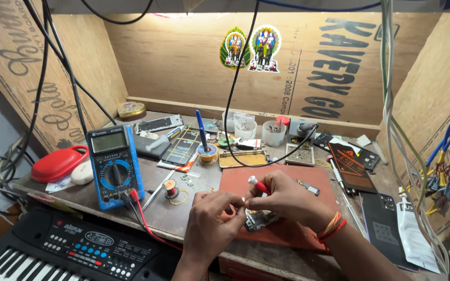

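Booth walls (183, 57): raw plywood, matt, grain visible, printed lettering; two glossy stickers (251, 48) at 12 o'clock.

Bench top (178, 211): worn wood-look board, dull, scuffed.

Work mat (282, 182), centre: reddish-brown, rubbery look, matt, smooth.

Screwdriver (259, 184) in right hand (287, 200): glossy red plastic handle, white cap.

Circuit board (260, 220) under left hand (212, 218): bare metal parts, dull sheen.

Multimeter (114, 166) at 9 o'clock: blue rubbery casing, matt; glassy grey display.

Red case (58, 162), far 9 o'clock: smooth glossy plastic.

Keyboard (69, 250) at 7 o'clock: black matt plastic, glossy white keys.

Cups (274, 133) at 12 o'clock: translucent plastic.

Solder spool (171, 188): shiny metal wire.

Black panels (381, 224) at 3 o'clock: smooth, faintly glossy.

Wrist threads (332, 229): red and orange cloth.
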